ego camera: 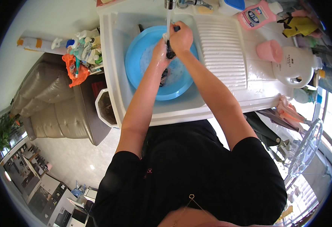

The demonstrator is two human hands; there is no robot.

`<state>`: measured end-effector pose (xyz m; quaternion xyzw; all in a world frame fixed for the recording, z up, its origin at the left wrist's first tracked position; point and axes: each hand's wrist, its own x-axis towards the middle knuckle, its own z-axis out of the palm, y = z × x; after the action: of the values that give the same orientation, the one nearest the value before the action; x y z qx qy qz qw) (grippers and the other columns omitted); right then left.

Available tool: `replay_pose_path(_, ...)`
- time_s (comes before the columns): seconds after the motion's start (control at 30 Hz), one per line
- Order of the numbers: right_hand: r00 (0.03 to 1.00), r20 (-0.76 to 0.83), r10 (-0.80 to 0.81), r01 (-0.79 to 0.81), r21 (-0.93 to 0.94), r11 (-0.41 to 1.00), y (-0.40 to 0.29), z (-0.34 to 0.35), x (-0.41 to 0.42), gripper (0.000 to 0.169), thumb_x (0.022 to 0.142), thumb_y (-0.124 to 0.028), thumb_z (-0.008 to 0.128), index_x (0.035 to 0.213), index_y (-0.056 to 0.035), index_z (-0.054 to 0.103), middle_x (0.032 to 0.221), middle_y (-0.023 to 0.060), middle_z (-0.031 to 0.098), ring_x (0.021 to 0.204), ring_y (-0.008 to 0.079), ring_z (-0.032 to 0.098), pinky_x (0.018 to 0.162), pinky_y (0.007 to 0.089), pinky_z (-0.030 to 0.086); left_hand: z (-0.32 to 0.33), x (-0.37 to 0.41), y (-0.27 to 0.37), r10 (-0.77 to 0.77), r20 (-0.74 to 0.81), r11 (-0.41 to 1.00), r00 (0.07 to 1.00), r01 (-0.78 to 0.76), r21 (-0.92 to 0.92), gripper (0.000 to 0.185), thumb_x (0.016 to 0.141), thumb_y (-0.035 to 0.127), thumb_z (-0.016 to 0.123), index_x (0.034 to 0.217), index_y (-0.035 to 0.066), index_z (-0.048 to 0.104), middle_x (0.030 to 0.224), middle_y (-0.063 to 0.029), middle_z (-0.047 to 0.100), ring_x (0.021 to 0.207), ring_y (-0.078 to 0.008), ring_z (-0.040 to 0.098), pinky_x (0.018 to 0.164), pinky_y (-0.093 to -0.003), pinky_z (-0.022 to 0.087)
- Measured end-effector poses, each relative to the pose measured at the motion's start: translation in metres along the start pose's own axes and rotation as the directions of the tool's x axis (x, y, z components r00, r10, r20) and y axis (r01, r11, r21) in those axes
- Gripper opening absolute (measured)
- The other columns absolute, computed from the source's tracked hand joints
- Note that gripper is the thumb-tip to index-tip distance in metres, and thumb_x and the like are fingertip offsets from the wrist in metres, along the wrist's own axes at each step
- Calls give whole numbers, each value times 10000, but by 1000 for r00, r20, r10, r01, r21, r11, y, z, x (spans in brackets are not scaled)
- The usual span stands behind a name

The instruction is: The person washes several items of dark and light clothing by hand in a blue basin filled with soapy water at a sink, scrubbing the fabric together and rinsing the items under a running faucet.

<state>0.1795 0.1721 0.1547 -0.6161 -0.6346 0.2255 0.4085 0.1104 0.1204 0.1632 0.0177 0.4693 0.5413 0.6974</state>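
Under the running faucet (170, 4), both of my hands grip a small dark, wet item (170, 51), likely cloth, with a whitish part near its top. My left hand (160, 51) holds it from the left, and my right hand (182, 37) is closed around its upper right part. Water falls onto it between the hands. Below them, a round light-blue plastic basin (131, 68) stands in the white sink (120, 96) and holds sudsy water. Another dark item (164, 76) lies partly in the suds beneath my wrists. My fingers hide much of the held item.
A ribbed washboard (221, 51) is built in right of the basin. Beyond it stand a pink detergent bottle (258, 15), a pink cup (269, 51) and a large white jug (292, 66). Bottles and an orange plastic bag (78, 71) crowd the left side, near a leather sofa (61, 113).
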Motion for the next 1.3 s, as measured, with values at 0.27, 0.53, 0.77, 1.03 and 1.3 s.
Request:
replay_pose_path(0.27,932,137,-337,340,-2,940,-29,-13,-21,146,772,-231,747,791,-107,671,818,114,654,777,348,639,676,442,509,-8,6,-4,16,22,945,1000,-8,-327,347,1018,448,496,1112,125,576,858,6,599,765,-147,601,658,-304,499)
replay_pose_path(0.53,835,197,-513,488,161,858,-77,-5,-72,124,748,-210,753,778,-114,680,832,98,646,772,349,627,665,442,512,-86,10,33,197,178,932,964,-128,-340,294,1032,388,499,1006,111,596,832,-14,602,724,-159,597,649,-330,505)
replay_pose_path(0.77,998,37,-57,55,51,997,-30,2,-2,175,815,-246,731,791,-82,676,794,127,658,727,345,627,648,424,503,-26,2,12,75,41,997,996,-76,26,295,1032,380,506,1151,128,603,1058,-29,639,918,-164,627,755,-339,522)
replay_pose_path(1.03,945,104,-310,277,247,929,-66,9,-46,146,784,-192,740,797,-58,684,768,154,647,704,359,620,642,391,495,-65,0,22,176,40,967,984,-165,-194,323,1010,394,550,1101,88,600,995,-42,642,838,-181,641,690,-366,544)
replay_pose_path(1.3,830,399,389,-555,531,640,-39,21,4,336,790,-317,840,742,-49,642,643,-10,534,595,122,482,581,325,400,-64,-29,38,182,-88,908,979,-202,-366,388,1016,380,527,1241,70,590,1209,-103,652,1098,-254,640,928,-379,533)
